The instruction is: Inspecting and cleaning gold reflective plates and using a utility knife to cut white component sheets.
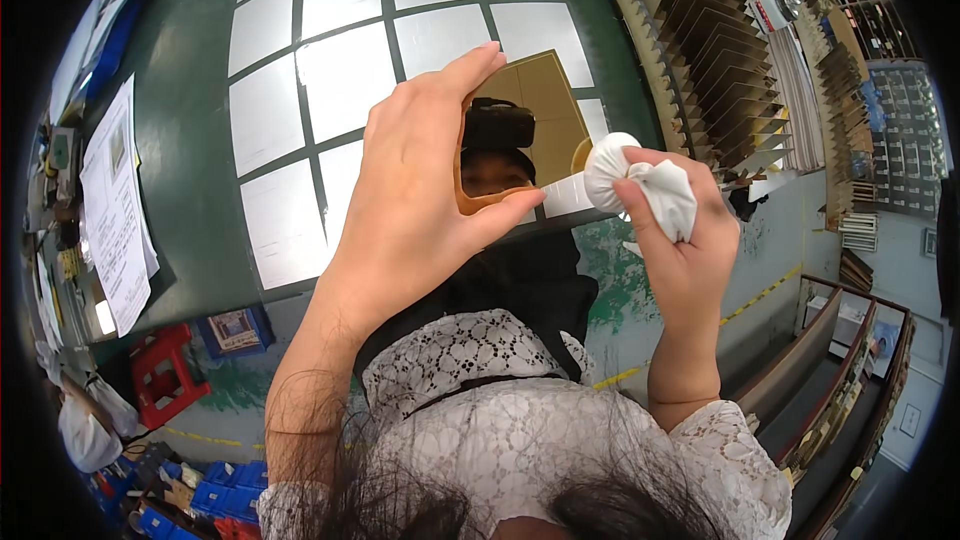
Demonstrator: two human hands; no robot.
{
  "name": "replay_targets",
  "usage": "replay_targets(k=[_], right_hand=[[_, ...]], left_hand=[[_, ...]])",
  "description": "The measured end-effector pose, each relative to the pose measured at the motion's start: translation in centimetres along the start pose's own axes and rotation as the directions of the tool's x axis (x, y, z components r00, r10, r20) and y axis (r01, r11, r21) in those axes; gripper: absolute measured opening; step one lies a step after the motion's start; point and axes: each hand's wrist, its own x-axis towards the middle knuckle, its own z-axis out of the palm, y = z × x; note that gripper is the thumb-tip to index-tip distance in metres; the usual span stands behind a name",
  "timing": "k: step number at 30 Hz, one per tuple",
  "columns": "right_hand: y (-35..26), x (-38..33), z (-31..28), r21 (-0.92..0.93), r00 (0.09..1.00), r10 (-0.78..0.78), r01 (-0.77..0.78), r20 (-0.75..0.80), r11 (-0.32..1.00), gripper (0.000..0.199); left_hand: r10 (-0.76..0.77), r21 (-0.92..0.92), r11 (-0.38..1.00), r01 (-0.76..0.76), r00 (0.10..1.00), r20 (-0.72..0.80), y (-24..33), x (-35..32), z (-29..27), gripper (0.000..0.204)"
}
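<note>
My left hand [410, 160] holds a mirror-like plate [548, 110] by its edges, thumb along the near side and fingers along the far left side. The plate is tilted up above the table and reflects a dark head-worn device against a tan background. In my right hand [700, 235] a bunched white cloth pad [612, 172] is pinched, its round padded end at the plate's right edge. Whether the pad touches the plate I cannot tell. Beneath, several flat shiny silver-white panels [345, 80] lie in rows on the green table [185, 140].
A rack of upright brown sheets [715, 60] stands along the table's right side. Printed papers [115, 205] lie at its left edge. A red plastic stool [165, 375] and blue bins [225, 490] are lower left. A slotted wooden rack [840, 380] stands lower right.
</note>
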Motion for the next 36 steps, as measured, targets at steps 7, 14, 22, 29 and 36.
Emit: replay_targets(k=[7, 14, 22, 29, 36], right_hand=[[0.0, 0.0, 0.7, -0.054, 0.99, -0.127, 0.13, 0.066, 0.99, 0.022], [0.5, 1.8, 1.6, -0.078, 0.977, -0.208, 0.211, 0.045, 0.974, 0.02], [0.5, 5.1, 3.2, -0.079, 0.973, -0.224, 0.228, 0.05, 0.971, 0.021], [0.7, 7.2, 2.6, -0.094, 0.979, -0.177, 0.169, -0.096, 0.981, 0.02], [2.2, 5.9, 1.8, -0.125, 0.978, -0.146, 0.129, -0.146, 0.984, 0.014]], left_hand=[[0.011, 0.078, 0.997, -0.014, 0.999, 0.04, 0.4, 0.0, 0.1, 0.088], [0.133, 0.081, 0.987, -0.136, 0.99, 0.046, 0.6, -0.3, 0.3, 0.082], [0.074, 0.091, 0.992, -0.082, 0.993, 0.09, 0.8, -0.9, 0.0, 0.085], [0.077, -0.009, 0.997, -0.076, 0.993, 0.094, 0.3, -1.3, -0.8, 0.08], [0.018, -0.197, 0.98, -0.004, 0.998, 0.065, -1.3, -1.9, -1.4, 0.085]])
